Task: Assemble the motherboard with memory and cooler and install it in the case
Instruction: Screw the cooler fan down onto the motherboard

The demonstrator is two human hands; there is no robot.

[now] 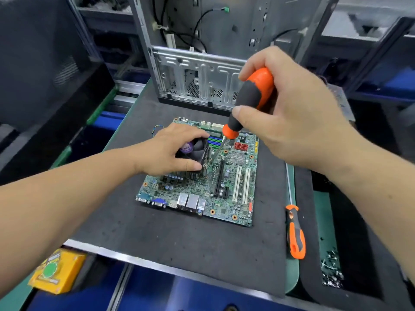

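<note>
**Cooler being screwed down on the board**

The step in hand looked to be fastening the CPU cooler [195, 151] to the motherboard [202, 176], which lay flat near the middle of the dark foam mat [179, 243], closer to its far edge. The left hand [170, 149] rested on top of the cooler, fingers and thumb curled round its fan housing to steady it. The right hand [285, 113] was wrapped round the handle of an orange-and-black screwdriver [251, 99], held tilted, with the shaft running down toward the cooler's right-hand side; whether the tip sat in a screw head could not be told.

A memory stick [214, 133] appeared seated in the slots beyond the cooler, so memory was probably done. The open computer case [197, 70] stood upright at the mat's far edge, apart from the board.

A second screwdriver [295, 232] lay beside the mat's right edge, and a heap of loose screws [332, 272] sat in a tray near the front right corner.

The next move likely called for keeping the cooler square while each remaining mounting screw was driven evenly, before carrying the board to the case.
</note>
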